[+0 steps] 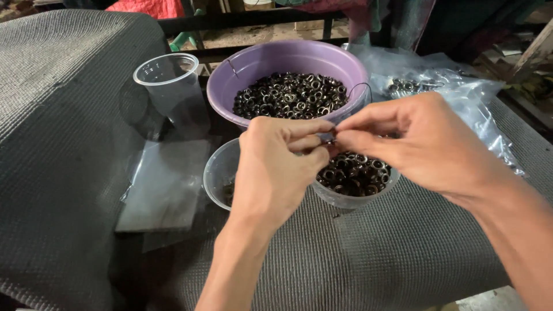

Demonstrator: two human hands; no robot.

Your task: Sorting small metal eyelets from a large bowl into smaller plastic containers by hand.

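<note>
- So both hands meet in the middle of the view, fingertips pinched together on one small dark metal ring (326, 138), prob same kind as the loose ones around; too small to tell more.
- Left hand (275, 167) has thumb + index closed on the ring from the left, other fingers curled under.
- Right hand (423, 141) comes in from the right, thumb + index tips touching the same ring, so the two hands are basically together w/ the ring between them.
- That ring sits in the air right above the gap between two small clear cups.
- Right cup (352, 198) is full of dark rings w/ shiny rims, just under the right fingers.
- Left cup (216, 175) is mostly hidden behind the left hand, can't tell how much is in it.
- Behind them, a purple bowl (242, 69) holds a big heap of the same rings.
- Tall clear cup (170, 86) stands to the left of the bowl, looks empty.
- Clear plastic bag (461, 92) w/ more rings lies back right.
- Flat clear plastic sheet (167, 184) lies left of the cups.
- Everything sits on a grey textured mat (57, 144) over the counter.
</note>
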